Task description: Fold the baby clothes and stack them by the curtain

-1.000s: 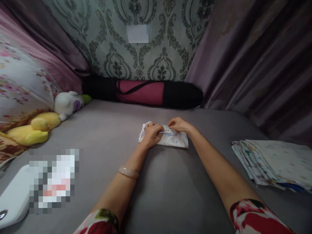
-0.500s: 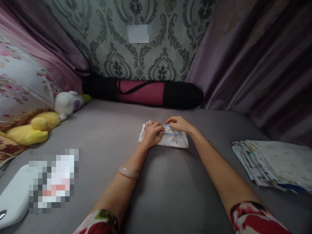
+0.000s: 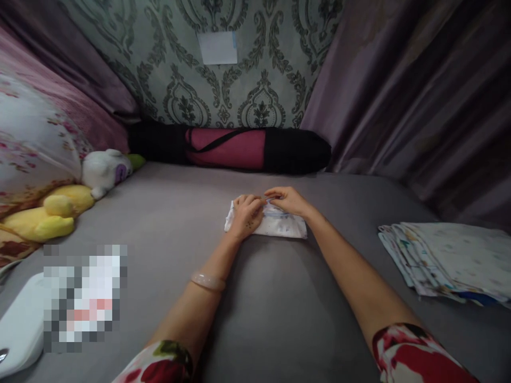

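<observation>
A small white printed cloth [image 3: 279, 227], folded into a narrow strip, lies on the grey bed sheet [image 3: 255, 298] in the middle of the view. My left hand [image 3: 246, 215] rests on its left end with the fingers curled onto the fabric. My right hand [image 3: 286, 200] sits just right of it, fingertips pinching the cloth's top edge. The two hands almost touch above the cloth. A pale bangle [image 3: 207, 280] circles my left wrist.
A stack of folded printed cloths [image 3: 447, 260] lies at the right. Plush toys, yellow [image 3: 48, 215] and white [image 3: 104, 168], sit at the left by a floral pillow [image 3: 32, 143]. A rolled pink mat in a black bag [image 3: 235, 149] lies along the wall. A white device [image 3: 19, 330] is at lower left.
My right hand has slid left along the cloth's top edge toward my left hand. The view has tilted slightly.
</observation>
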### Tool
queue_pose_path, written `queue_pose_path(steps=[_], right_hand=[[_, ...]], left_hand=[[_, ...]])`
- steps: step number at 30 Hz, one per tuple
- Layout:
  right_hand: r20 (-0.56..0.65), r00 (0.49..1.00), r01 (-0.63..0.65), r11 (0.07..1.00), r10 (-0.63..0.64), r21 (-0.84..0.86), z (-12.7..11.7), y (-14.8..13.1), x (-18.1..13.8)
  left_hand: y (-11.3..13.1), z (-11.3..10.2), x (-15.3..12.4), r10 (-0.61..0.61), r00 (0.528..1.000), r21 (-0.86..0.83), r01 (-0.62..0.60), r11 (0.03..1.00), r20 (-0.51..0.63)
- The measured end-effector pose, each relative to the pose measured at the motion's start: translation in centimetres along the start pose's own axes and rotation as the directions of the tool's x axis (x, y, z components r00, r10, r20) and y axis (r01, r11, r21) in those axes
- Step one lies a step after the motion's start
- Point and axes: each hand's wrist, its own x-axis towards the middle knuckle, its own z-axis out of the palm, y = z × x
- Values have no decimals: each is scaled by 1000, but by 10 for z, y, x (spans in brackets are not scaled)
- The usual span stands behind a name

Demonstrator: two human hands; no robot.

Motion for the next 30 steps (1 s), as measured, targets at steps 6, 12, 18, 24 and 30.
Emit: queue_pose_path(steps=[6, 12, 18, 24, 30], right_hand=[[-278, 961, -128, 891, 3, -435, -5, 8, -20], [-266, 947, -258, 922, 182, -287, -33, 41, -48], [-208, 957, -250, 941, 204, -229, -28, 53, -58], [-381, 835, -479, 865, 397, -147, -14, 49, -53], [-474, 799, -505, 840, 369, -197, -2, 50, -53]], left_hand=[[-11, -5, 3, -334, 934, 182, 353, 918, -129], [-43, -28, 9, -438, 875, 116, 423, 899, 208], [-63, -19, 7, -461, 873, 12, 465, 885, 159], [-73, -4, 7, -489, 869, -94, 494, 864, 76], [-66, -7, 7, -545, 838, -107, 546, 831, 43]])
